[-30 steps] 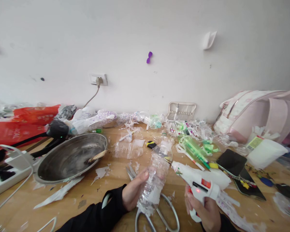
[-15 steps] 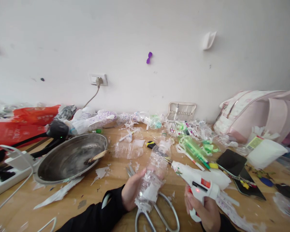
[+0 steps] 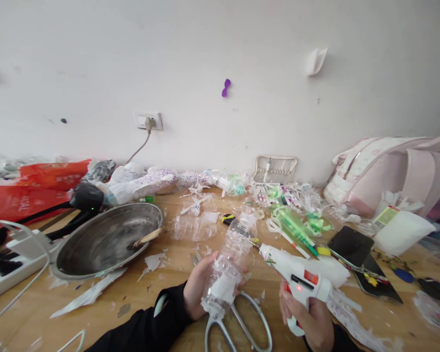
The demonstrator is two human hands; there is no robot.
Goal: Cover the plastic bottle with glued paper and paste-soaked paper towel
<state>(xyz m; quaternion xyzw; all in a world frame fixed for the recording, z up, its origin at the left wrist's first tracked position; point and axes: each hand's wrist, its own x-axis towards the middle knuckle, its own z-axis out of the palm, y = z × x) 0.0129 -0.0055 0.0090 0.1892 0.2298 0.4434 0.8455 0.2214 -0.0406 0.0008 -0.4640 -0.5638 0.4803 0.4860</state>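
Observation:
My left hand (image 3: 200, 283) is closed around a clear plastic bottle (image 3: 234, 244) with white paper patches on its lower part. The bottle leans away from me, over a pair of large metal scissors (image 3: 254, 320) whose handles show below it. In my right hand (image 3: 310, 313) is a white hot glue gun (image 3: 297, 281), gripped by its handle with fingers at the red trigger and a red light lit on its side. The nozzle points left, close to the bottle's side; whether it touches I cannot tell. A yellow-and-black handled tool (image 3: 227, 219) lies partly behind the bottle.
A metal basin (image 3: 106, 239) with a wooden-handled brush stands at left, beside a white power strip (image 3: 16, 264). Cut plastic, paper scraps and green bottle pieces (image 3: 295, 227) litter the table. To the right are a phone (image 3: 351, 247), a white cup (image 3: 403, 232) and a pink bag (image 3: 385, 176).
The bottle and my left hand have shifted slightly to the left and turned a little. The glue gun has barely moved and stays in my right hand.

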